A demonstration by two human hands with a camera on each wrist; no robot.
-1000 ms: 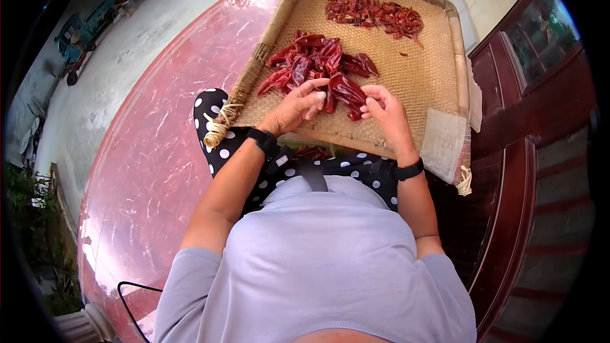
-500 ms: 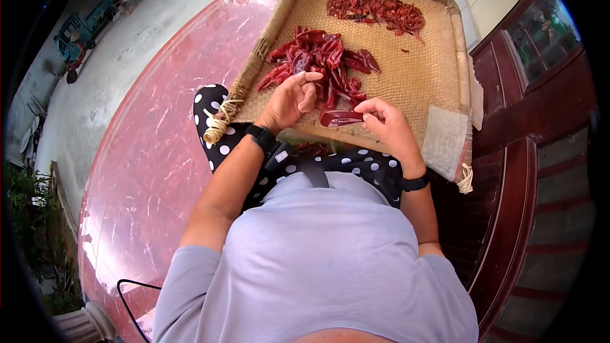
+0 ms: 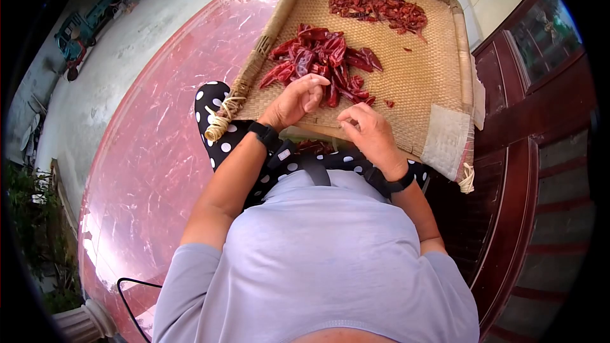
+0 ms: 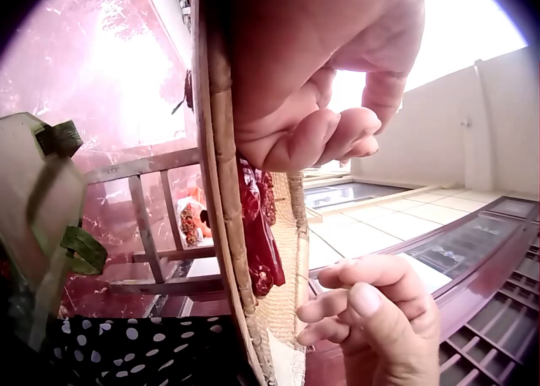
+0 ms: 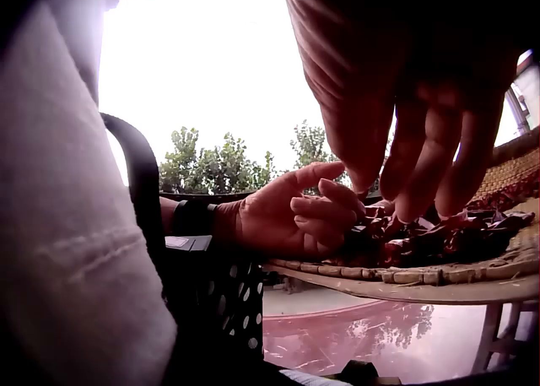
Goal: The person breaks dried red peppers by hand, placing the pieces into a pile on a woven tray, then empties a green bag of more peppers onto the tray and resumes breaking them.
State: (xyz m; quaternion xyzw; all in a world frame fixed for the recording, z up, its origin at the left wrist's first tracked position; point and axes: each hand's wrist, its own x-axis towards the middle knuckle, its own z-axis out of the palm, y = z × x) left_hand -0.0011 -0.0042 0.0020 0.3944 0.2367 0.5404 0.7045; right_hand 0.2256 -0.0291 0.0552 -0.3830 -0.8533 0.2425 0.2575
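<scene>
A heap of dried red chilies lies on a woven tray resting over the person's lap. The left hand hovers at the near side of the heap, index finger extended and the other fingers loosely curled, with nothing seen in it. To its right, the right hand is over the tray's near edge. Its thumb and index finger come close together in the left wrist view, with no chili showing between them. In the right wrist view its fingers hang down loosely.
A band of cut chili pieces lies at the tray's far end. More red chilies show below the near edge. A pale cloth patch covers the tray's right corner. Dark red doors stand on the right.
The right hand lifted a chili off the heap and brought it toward the near edge. Now that chili is out of sight, and the hand has moved left and slightly nearer. The left hand barely moved.
</scene>
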